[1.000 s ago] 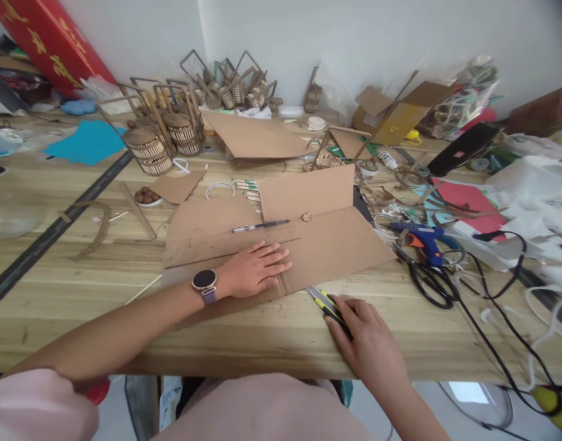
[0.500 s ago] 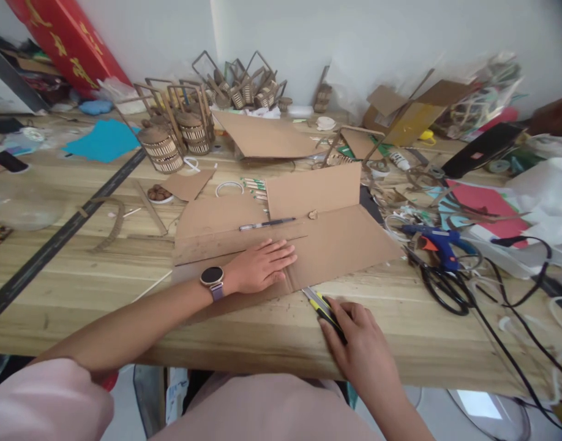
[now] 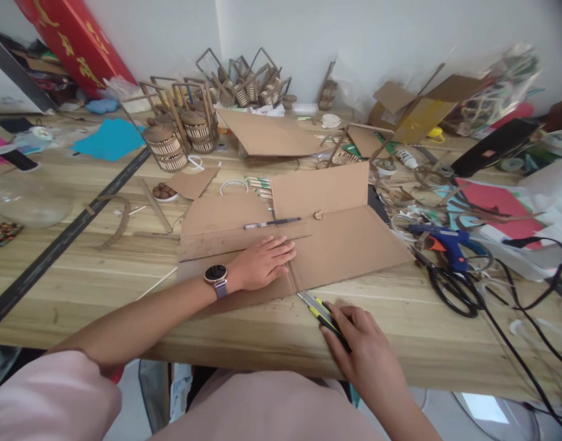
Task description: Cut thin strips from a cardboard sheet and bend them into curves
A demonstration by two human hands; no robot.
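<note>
My left hand [image 3: 266,262] lies flat on a creased sheet of cardboard [image 3: 345,248], fingers stretched out and pointing right. A dark slit runs through the sheet beside the fingers. In my right hand [image 3: 366,340] is a yellow-and-black utility knife [image 3: 327,318], held low at the table's front. Its blade points up and left, close to the cardboard's near edge; whether it touches the edge I cannot tell. On the sheet lies a pen [image 3: 272,223], with a small crumpled scrap [image 3: 318,215] to its right.
Scissors [image 3: 453,291] and a blue glue gun [image 3: 446,242] with trailing cords lie at the right. Small lidded baskets [image 3: 166,147] with tall handles stand at the back left. A bowl of brown nuts [image 3: 164,193] sits left of the cardboard. Another cardboard piece [image 3: 276,135] lies behind.
The whole view has shifted slightly, so things sit a little further right. The knife's blade shows somewhat longer beside the cardboard edge. My left hand stays flat in place.
</note>
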